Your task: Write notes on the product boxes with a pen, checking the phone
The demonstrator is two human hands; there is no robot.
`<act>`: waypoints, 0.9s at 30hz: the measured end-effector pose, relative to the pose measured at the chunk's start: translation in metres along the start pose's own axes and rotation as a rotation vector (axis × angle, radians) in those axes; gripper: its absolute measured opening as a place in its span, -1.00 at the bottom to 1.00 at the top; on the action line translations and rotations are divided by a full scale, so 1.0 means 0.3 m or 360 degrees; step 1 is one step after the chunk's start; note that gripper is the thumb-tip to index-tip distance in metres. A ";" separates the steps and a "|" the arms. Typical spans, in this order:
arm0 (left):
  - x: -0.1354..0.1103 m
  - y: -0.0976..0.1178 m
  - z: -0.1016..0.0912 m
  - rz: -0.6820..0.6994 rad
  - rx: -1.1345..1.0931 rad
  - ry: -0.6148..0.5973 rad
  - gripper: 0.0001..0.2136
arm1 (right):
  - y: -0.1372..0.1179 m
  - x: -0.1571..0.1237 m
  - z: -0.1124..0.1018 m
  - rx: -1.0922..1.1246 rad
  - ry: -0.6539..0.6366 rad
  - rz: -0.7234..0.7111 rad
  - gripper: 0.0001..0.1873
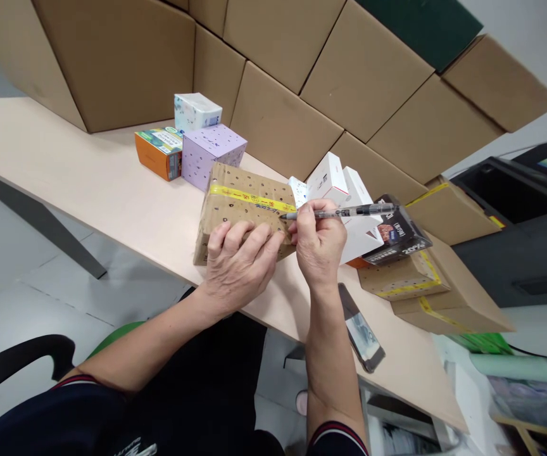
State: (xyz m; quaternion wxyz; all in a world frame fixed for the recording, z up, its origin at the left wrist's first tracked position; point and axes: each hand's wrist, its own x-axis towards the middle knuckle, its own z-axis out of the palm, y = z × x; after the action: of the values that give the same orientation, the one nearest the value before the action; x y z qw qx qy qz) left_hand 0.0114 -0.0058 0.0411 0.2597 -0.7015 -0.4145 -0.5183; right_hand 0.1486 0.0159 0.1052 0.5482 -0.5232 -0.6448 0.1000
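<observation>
A brown cardboard box [249,183] with a strip of yellow printed tape sits on the table in front of me, its top dotted with small dark drawn marks. My left hand [242,263] holds the near side of this box, its fingers bent over the top edge. In my right hand [321,244] is a pen [349,211], pinched between thumb and fingers. The pen's tip touches or hovers just over the box top, right of the left fingers; I cannot tell which. Behind the box stands a purple box [211,149] with similar marks.
An orange box [157,161] and a pale blue pack [197,111] stand at the back left. White boxes [325,180], a black box [394,237] and taped cartons [406,278] are to the right. A phone [361,329] lies near the table edge. Large cartons [283,120] wall the back.
</observation>
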 end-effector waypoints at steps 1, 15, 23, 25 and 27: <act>0.000 0.000 0.000 0.0002 0.0003 0.0000 -0.75 | -0.001 0.001 -0.001 -0.0003 -0.0012 -0.0007 -0.70; 0.000 -0.003 0.006 0.0007 -0.0017 0.0010 -0.75 | 0.001 0.004 0.001 0.0122 -0.0051 0.0024 -0.70; -0.002 -0.011 0.013 -0.0027 -0.0090 -0.0014 -0.71 | 0.023 -0.049 -0.066 0.0267 0.0303 0.0074 -0.73; -0.002 -0.013 0.015 -0.0034 -0.0113 -0.0014 -0.69 | 0.056 -0.084 -0.118 0.0087 0.0208 0.0099 -0.73; -0.001 -0.015 0.017 -0.0020 -0.0104 -0.0004 -0.71 | 0.090 -0.121 -0.166 -0.0217 -0.0026 0.0114 -0.75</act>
State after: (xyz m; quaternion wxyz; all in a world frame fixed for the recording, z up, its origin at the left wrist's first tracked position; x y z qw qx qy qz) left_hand 0.0102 0.0004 0.0387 0.2326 -0.7077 -0.4022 -0.5322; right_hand 0.1988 -0.0230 0.0831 0.5020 -0.5812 -0.6354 0.0798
